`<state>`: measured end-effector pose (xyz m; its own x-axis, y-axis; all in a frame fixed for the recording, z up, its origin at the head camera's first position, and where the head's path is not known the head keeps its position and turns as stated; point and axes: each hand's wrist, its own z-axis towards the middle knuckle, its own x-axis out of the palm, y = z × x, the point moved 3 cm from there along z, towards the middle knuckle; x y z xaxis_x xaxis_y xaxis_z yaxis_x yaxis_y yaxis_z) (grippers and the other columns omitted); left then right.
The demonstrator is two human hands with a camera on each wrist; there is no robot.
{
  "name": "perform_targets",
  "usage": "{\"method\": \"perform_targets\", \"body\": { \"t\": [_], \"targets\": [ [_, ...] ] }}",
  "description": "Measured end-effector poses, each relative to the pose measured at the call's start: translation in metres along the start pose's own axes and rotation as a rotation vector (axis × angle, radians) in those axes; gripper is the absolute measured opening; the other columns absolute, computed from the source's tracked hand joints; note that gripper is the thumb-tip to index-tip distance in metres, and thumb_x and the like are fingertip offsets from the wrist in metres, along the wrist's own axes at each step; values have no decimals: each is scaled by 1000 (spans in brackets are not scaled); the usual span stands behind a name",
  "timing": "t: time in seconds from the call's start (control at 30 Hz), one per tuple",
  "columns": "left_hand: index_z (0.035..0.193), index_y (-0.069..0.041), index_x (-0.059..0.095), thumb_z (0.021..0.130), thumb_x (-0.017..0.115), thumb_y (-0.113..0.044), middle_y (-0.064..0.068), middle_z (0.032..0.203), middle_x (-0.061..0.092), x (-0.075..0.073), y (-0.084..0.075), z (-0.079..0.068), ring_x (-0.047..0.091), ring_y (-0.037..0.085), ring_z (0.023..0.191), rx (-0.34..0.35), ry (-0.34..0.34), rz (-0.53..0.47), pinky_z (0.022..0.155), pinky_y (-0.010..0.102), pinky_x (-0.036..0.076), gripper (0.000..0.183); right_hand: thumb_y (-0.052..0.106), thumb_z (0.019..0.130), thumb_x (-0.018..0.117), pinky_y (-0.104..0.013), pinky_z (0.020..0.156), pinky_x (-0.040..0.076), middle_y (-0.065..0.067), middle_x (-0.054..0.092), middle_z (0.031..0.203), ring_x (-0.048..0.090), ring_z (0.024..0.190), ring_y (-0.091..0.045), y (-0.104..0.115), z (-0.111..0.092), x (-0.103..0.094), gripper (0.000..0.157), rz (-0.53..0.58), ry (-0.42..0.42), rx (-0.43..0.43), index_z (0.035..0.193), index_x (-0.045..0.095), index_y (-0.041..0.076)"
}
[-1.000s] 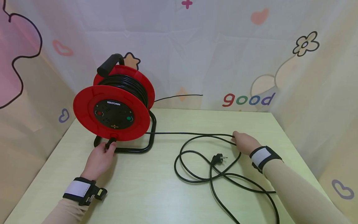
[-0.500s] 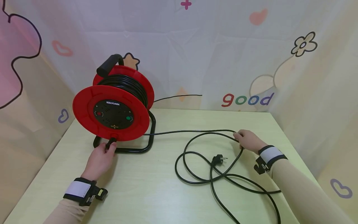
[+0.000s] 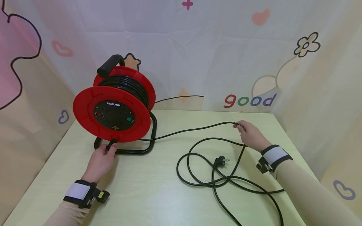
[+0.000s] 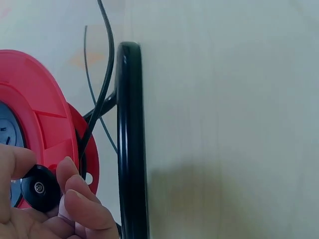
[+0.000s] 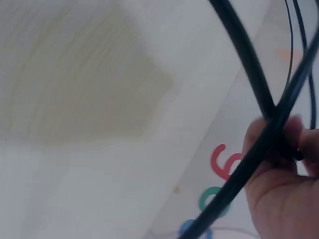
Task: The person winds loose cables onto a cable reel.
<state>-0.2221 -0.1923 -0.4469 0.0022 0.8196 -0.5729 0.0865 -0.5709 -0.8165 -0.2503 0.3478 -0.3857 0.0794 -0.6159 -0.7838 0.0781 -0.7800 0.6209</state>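
Observation:
A red cable reel [image 3: 113, 114] with black cable wound on its drum stands at the left of the table on a black tubular frame [image 3: 135, 152]. In the head view my left hand [image 3: 99, 161] is at the bottom of the front disc. The left wrist view has its thumb and fingers around the reel's round black crank knob [image 4: 40, 188]. At the right, my right hand [image 3: 253, 135] pinches the black cable [image 3: 192, 129] that runs from the reel. Between reel and hand this cable bows upward above the table. Near the fingers it crosses itself in the right wrist view.
Loose cable loops [image 3: 179, 172] lie on the table [image 3: 147, 194] below the right hand, with a black plug [image 3: 220, 161] among them. Some cable runs off the front edge. A printed curtain [image 3: 181, 62] closes off the back and sides. A carrying handle [image 3: 109, 66] tops the reel.
My right hand has risen and shifted slightly right, lifting the straight stretch of cable into an arc. The loops have shifted a little. My left hand stays on the crank knob.

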Motion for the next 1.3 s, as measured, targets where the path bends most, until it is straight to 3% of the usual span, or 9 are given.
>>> {"method": "perform_targets", "body": {
  "t": [0.13,0.2,0.4,0.53,0.67,0.83,1.07,1.3],
  "targets": [
    [100,1,56,96,38,-60,10,76,52,0,1,0,44,23,63,-36,13,-50,51,34,34,63,23,107,32,-33,57,41,-14,46,85,48,65,-22,-12,1,3,31,197,-12,87,124,48,2],
    [100,1,56,95,39,-61,11,79,53,0,1,-1,45,23,65,-54,16,-65,51,34,34,65,27,107,33,-31,56,40,-12,46,84,46,64,-21,-15,1,4,33,221,-23,102,124,49,3],
    [100,0,57,95,42,-61,14,82,56,-2,4,0,47,22,68,-80,12,-123,54,33,35,63,31,106,33,-31,55,37,-11,47,84,44,63,-20,-15,1,6,39,134,-64,101,119,54,0],
    [109,1,55,97,42,-56,14,90,58,-5,5,0,52,20,76,-98,25,-209,62,31,41,60,31,106,32,-32,55,36,-11,48,85,43,62,-20,-17,1,9,40,70,-68,88,119,55,0],
    [119,2,50,99,38,-53,13,97,55,-9,5,-1,52,22,84,-109,45,-273,71,31,46,60,29,106,33,-34,56,35,-11,47,84,42,60,-21,-17,3,12,39,48,-60,73,119,55,-1],
    [123,2,48,100,36,-54,8,96,52,-14,7,0,49,19,85,-135,32,-326,72,29,46,61,27,107,33,-34,58,36,-12,48,84,43,62,-22,-14,6,16,38,35,-56,46,119,56,-2],
    [120,1,48,98,42,-53,2,92,49,-20,10,2,49,14,80,-198,-27,-497,70,26,46,59,27,106,34,-35,58,36,-11,48,85,43,61,-22,-8,8,22,37,28,-47,46,118,56,0],
    [112,-4,50,96,48,-52,1,90,49,-28,10,1,50,13,78,-197,-69,-589,68,25,45,51,26,106,35,-34,56,36,-11,48,85,44,59,-22,-3,11,26,35,20,-40,32,118,56,0]
  ]
}}
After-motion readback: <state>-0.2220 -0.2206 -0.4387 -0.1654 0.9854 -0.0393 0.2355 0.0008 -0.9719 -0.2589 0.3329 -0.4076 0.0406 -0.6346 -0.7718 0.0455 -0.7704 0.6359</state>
